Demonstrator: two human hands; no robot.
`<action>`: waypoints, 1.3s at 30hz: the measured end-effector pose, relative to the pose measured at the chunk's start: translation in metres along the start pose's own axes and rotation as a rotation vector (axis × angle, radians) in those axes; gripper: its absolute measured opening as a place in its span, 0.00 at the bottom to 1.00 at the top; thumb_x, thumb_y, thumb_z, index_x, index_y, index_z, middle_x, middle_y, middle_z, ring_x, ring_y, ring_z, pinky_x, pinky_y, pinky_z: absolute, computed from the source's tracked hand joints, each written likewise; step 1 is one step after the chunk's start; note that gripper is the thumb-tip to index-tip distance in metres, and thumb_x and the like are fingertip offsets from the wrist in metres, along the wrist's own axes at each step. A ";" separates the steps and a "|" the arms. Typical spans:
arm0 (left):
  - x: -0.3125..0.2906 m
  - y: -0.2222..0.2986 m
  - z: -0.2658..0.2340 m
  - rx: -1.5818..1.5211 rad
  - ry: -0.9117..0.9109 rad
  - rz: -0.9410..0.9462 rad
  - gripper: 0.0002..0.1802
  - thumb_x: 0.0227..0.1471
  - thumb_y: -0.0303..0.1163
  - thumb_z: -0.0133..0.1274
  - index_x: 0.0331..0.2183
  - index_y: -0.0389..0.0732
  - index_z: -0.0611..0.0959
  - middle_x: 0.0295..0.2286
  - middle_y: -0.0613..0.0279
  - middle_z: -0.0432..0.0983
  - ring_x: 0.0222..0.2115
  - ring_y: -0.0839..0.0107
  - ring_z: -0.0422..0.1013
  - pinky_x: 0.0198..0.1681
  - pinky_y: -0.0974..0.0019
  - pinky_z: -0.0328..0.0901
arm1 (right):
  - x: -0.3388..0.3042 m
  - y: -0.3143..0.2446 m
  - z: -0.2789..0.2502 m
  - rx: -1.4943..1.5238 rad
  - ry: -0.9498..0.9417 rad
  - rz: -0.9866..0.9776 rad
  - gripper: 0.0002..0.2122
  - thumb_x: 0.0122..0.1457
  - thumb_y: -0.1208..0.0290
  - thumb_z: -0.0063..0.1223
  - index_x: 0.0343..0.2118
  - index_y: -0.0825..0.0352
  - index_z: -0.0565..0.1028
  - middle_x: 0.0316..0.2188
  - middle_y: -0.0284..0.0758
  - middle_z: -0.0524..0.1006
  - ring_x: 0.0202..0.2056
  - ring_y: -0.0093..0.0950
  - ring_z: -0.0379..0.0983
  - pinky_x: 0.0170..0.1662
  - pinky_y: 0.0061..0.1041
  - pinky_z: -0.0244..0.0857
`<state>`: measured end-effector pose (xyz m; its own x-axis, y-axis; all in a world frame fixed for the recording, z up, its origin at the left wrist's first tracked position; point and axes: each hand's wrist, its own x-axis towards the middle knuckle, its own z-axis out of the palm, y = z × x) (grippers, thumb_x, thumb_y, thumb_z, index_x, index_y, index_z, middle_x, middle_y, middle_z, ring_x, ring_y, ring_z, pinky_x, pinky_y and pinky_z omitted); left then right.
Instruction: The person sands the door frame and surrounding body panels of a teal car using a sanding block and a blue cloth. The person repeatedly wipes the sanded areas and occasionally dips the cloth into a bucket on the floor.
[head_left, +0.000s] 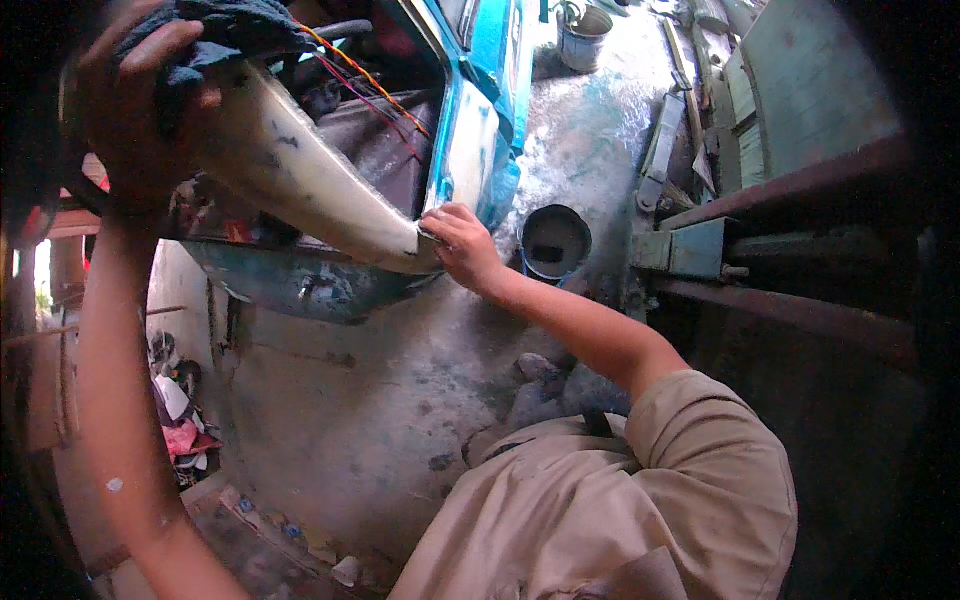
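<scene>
A concrete floor (330,400) was seen below, with a teal-blue vehicle body (505,60) standing over its upper part. Along the right side, a rust-brown steel beam (800,185) could be seen in shadow. A khaki shirt (700,480) was worn by the person, its sleeve ending above the right elbow.

The long, pale, curved panel (300,150), marked with dark smudges, was positioned at the upper left of centre, slanting down from the left hand to the right hand, beside the opening of the vehicle body. Below it, a dark greenish curved section (300,285) was visible.

The left hand (145,110) was raised at the panel's upper end, its fingers partly spread and bent against a dark blue cloth (235,30); whether the cloth was gripped could not be told in the shadow. The right hand (462,245) was placed at the panel's lower corner, its fingers curled close together and touching the edge; whether anything was held beneath them could not be told.

A dark bucket (568,228) was set on the floor just beyond the right hand, and a metal bucket (588,52) farther off. Thin orange wires (370,72) were strung across the opening.
</scene>
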<state>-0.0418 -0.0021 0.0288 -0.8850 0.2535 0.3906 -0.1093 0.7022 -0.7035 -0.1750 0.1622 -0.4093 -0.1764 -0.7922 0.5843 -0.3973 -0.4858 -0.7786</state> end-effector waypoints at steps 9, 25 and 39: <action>-0.001 0.000 0.013 -0.008 0.075 -0.046 0.28 0.64 0.62 0.51 0.52 0.52 0.80 0.56 0.54 0.73 0.56 0.52 0.69 0.60 0.48 0.61 | 0.027 -0.067 0.001 0.053 0.058 0.459 0.14 0.58 0.73 0.58 0.47 0.66 0.84 0.40 0.49 0.83 0.38 0.46 0.81 0.45 0.38 0.74; 0.063 0.013 -0.039 0.079 -0.227 -0.058 0.13 0.56 0.44 0.62 0.39 0.48 0.85 0.46 0.56 0.79 0.47 0.54 0.76 0.51 0.46 0.70 | 0.055 -0.077 -0.004 0.367 0.170 0.311 0.09 0.66 0.80 0.54 0.48 0.69 0.78 0.43 0.44 0.79 0.45 0.43 0.79 0.50 0.34 0.73; 0.161 -0.091 -0.110 0.544 -0.447 0.116 0.12 0.50 0.30 0.66 0.40 0.52 0.86 0.50 0.64 0.79 0.53 0.60 0.75 0.59 0.52 0.66 | 0.285 -0.194 -0.051 0.522 0.331 -0.041 0.20 0.51 0.82 0.54 0.50 0.72 0.77 0.43 0.50 0.79 0.45 0.51 0.77 0.51 0.44 0.72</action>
<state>-0.1243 0.0481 0.2215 -0.9927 -0.0726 0.0964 -0.1105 0.2261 -0.9678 -0.1945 0.0493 -0.0802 -0.4737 -0.6530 0.5909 0.0690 -0.6964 -0.7143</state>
